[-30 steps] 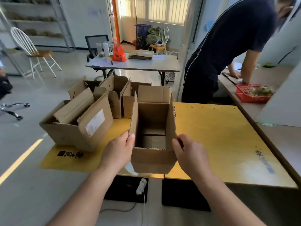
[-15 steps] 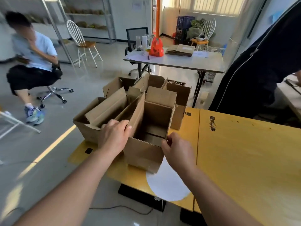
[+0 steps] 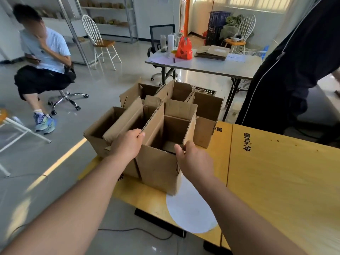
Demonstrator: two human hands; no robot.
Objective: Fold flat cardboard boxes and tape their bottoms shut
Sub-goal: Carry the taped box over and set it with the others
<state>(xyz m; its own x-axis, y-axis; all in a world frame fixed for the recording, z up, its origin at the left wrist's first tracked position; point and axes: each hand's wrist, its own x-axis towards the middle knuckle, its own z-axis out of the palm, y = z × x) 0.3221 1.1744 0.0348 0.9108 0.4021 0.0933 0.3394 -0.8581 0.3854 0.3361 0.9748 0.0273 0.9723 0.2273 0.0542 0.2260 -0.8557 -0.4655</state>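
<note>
centrally, an upright open-topped brown cardboard box (image 3: 158,168) is standing on the yellow wooden table (image 3: 276,181), long axis running away; left hand (image 3: 127,146) and right hand (image 3: 195,161) are pinching its near top corners.

Small packing workroom, part office, part stockroom. Near: yellow worktable (image 3: 276,181) crowded at left end with erected, open-topped cardboard boxes (image 3: 207,111). Far left: metal shelving (image 3: 110,17) holding rows of brown goods. Far centre: grey folding table (image 3: 211,66) with stack of flat cardboard (image 3: 213,52), orange plastic bag (image 3: 183,48), papers. Behind it: black mesh office chair (image 3: 161,34), blue plastic crate (image 3: 218,24). Glossy grey floor (image 3: 36,162). Left: seated person (image 3: 44,57) on swivel stool. Right: standing person (image 3: 294,70) at another bench.
</note>
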